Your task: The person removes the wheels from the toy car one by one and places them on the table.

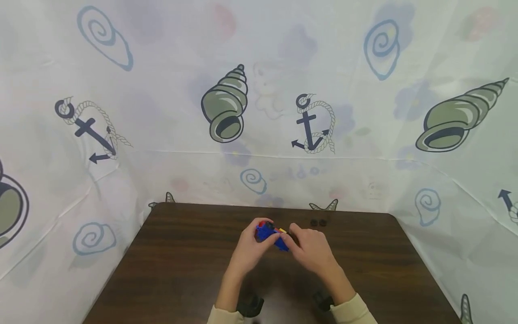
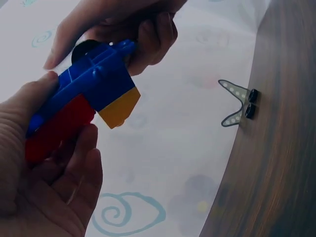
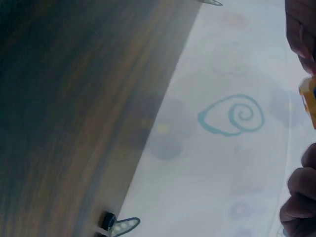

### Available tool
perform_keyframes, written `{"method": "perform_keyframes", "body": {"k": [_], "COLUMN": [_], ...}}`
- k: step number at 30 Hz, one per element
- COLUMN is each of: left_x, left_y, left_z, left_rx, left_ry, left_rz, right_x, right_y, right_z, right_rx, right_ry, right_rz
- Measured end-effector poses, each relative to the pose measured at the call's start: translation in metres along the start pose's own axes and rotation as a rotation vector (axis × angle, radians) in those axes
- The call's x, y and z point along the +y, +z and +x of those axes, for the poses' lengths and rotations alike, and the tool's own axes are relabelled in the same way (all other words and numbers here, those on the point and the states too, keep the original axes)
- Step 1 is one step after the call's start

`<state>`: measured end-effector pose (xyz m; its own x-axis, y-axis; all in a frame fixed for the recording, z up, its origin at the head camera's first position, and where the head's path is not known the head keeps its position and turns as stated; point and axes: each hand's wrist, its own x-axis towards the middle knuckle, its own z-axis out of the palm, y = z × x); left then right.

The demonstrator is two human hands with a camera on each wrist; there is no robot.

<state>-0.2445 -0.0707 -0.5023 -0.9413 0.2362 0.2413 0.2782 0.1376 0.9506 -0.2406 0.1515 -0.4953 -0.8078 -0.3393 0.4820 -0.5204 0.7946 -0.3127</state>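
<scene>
A small toy vehicle built of blue, red and yellow blocks is held between both hands, over the back half of the table. My left hand (image 1: 247,247) grips its red and blue end, thumb on the blue base (image 2: 79,79) and fingers curled under the red block (image 2: 59,126). The yellow block (image 2: 120,106) sticks out at the toy's other end. My right hand (image 1: 314,249) has its thumb and fingers around a black wheel (image 2: 85,51) at the blue base, partly hidden behind it. In the right wrist view only the yellow block (image 3: 309,101) shows at the edge.
Two black wheels (image 1: 318,222) lie on the dark wooden table (image 1: 182,265) near its back edge. A white cloth (image 1: 174,135) printed with shells and anchors hangs behind and at both sides. Dark straps (image 1: 252,306) sit at the wrists.
</scene>
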Motion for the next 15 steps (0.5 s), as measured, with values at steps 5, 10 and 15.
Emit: {"method": "perform_keyframes", "body": {"k": [5,10,15], "left_x": [-0.002,0.001,0.004], "left_y": [0.003,0.018,0.036], "left_z": [0.002,0.003,0.001], "left_rx": [0.11,0.184,0.161], "left_ry": [-0.033,-0.114,-0.198], "left_rz": [-0.038,-0.154,-0.232], "right_x": [-0.01,-0.023,-0.034], "right_y": [0.009,0.021,0.028], "right_z": [0.002,0.003,0.004], "right_rx": [0.025,0.083,0.169], "right_ry": [-0.026,-0.064,-0.043], "right_rz": [-0.028,0.012,0.015]}}
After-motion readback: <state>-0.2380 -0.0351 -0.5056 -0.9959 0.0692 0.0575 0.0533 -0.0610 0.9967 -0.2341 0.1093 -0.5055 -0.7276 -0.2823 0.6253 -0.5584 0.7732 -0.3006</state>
